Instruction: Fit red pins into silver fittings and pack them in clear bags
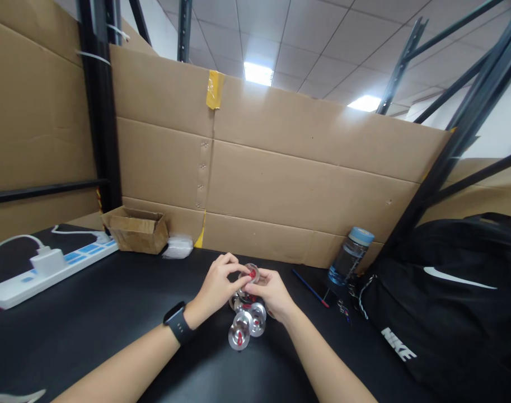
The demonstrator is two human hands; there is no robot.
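Several clear round pieces with red bits inside [239,331] lie clustered on the black table, in front of and below my hands. Between my fingers, raised over the back of the cluster, is one more clear round piece with a red bit [251,273]. My left hand [219,282], with a dark watch on its wrist, pinches that piece from the left, thumb and index finger at its red middle. From the right, my right hand [272,292] holds the same piece by its edge. The rear part of the cluster is partly hidden by my fingers.
On the left are a white power strip [83,256], an open cardboard box [140,238] and a white plastic packet [178,247]. To the right are a blue pen [308,284], keys [343,309], a water bottle [348,257] and a black backpack [460,319]. Cardboard [272,190] walls the back.
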